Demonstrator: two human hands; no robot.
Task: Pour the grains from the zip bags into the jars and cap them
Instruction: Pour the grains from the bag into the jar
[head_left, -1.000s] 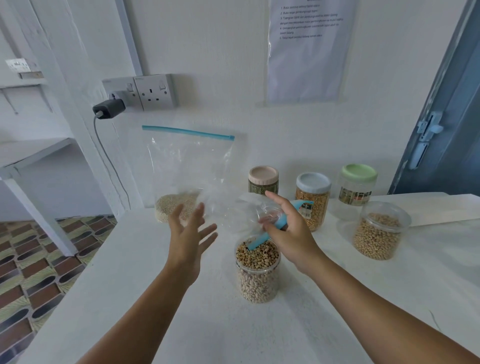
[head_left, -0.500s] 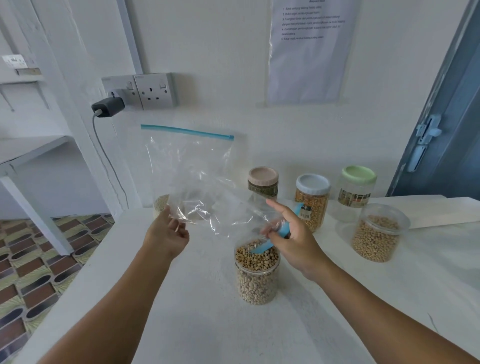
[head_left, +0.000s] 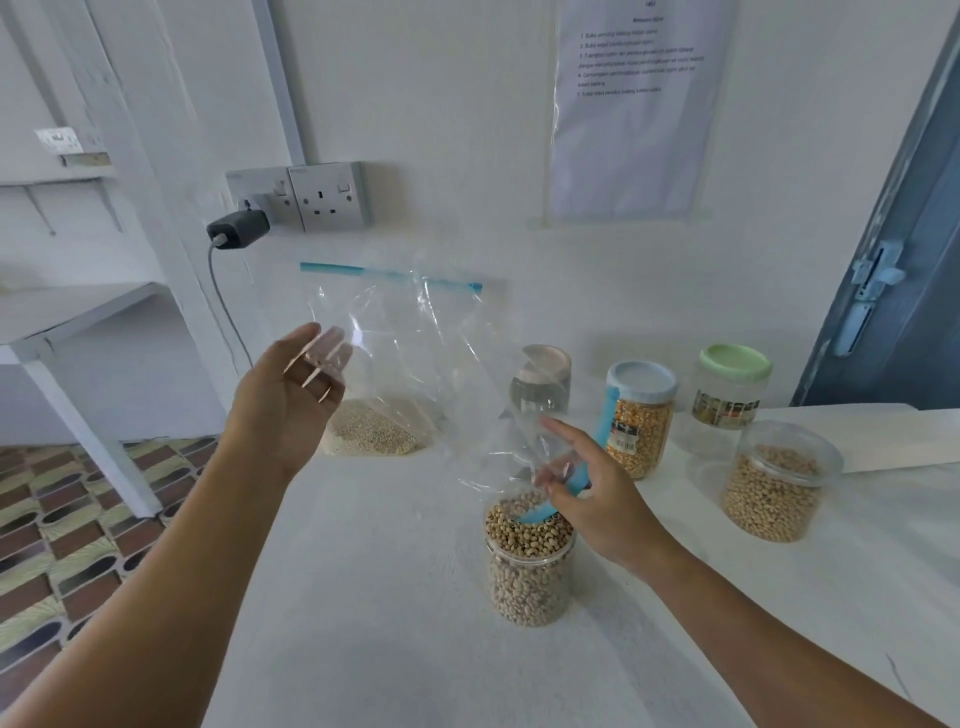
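White surface (head_left: 363, 597) carries everything. Far left on it, a second zip bag (head_left: 384, 364) leans upright at the wall, blue seal on top, pale fine grain pooled at its bottom. In front of that, the empty zip bag (head_left: 467, 395) is held up in the air, tilted, its blue zip end low over the open jar (head_left: 530, 566).

Left hand (head_left: 291, 395): raised at the bag's upper left corner, palm up, fingers (head_left: 327, 348) extended under the plastic. Looks like touching, not gripping.

Right hand (head_left: 597, 499): fingers pinching the blue zip strip right at the jar mouth.

Open jar is centre-near, uncapped, filled to the brim with pale beans. Another uncapped bean jar (head_left: 779, 483) sits on the right, well apart. Far row along the wall: beige-lid jar (head_left: 540, 384) (partly behind the plastic), corn jar with grey-blue lid (head_left: 641, 421), green-lid jar (head_left: 732, 395).
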